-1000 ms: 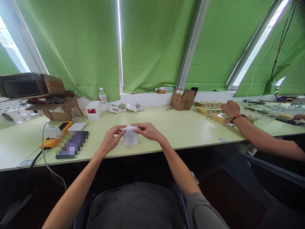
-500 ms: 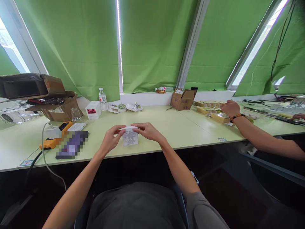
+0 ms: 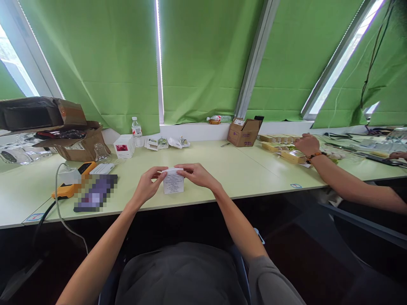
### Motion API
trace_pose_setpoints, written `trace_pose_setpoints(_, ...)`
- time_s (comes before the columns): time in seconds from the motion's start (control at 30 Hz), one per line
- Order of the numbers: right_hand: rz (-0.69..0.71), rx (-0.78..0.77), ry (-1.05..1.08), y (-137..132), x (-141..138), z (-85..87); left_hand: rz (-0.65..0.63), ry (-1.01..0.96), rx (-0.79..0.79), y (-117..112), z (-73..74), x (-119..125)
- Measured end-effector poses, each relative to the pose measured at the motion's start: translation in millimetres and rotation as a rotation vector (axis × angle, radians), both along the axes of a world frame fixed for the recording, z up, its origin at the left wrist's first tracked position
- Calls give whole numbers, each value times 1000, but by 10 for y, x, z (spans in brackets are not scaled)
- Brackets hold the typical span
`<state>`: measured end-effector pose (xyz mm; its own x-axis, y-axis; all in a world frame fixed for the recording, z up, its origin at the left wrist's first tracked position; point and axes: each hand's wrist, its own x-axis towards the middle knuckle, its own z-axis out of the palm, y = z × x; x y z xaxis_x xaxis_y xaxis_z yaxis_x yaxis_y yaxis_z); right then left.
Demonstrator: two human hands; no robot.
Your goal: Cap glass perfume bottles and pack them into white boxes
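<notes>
A small white carton (image 3: 173,183) with fine print on its front stands on the pale table (image 3: 235,173) straight ahead of me. My left hand (image 3: 148,184) pinches its top left corner with curled fingers. My right hand (image 3: 197,174) lies over the top right edge, fingers closed on the lid flap. Both hands hold the carton upright near the table's front edge.
At left lie a pixelated dark item (image 3: 95,192), an orange device (image 3: 68,189), a cable and open cardboard boxes (image 3: 78,144). A white box (image 3: 124,146), water bottle (image 3: 137,130) and brown box (image 3: 243,132) stand farther back. Another person's hand (image 3: 308,144) rests by yellow packs (image 3: 294,156) at right.
</notes>
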<state>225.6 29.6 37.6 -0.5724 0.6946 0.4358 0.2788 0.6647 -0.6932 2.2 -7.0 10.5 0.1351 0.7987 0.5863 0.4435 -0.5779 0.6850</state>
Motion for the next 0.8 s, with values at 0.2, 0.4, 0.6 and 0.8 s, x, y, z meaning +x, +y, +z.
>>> trace_pose_setpoints(0.2, -1, -21, 6, 25, -6, -27, 7, -2, -8, 4, -5, -3)
trace_pose_setpoints(0.4, -2, -27, 5, 32, -15, -34, 8, 0, -1, 0, -2, 3)
trace_pose_setpoints(0.6, -9, -24, 4, 34, -16, -48, 18, -9, -15, -6, -1, 8)
trace_pose_setpoints(0.8, -20, -25, 5, 48, -25, -63, 21, -8, -9, -16, 8, 9)
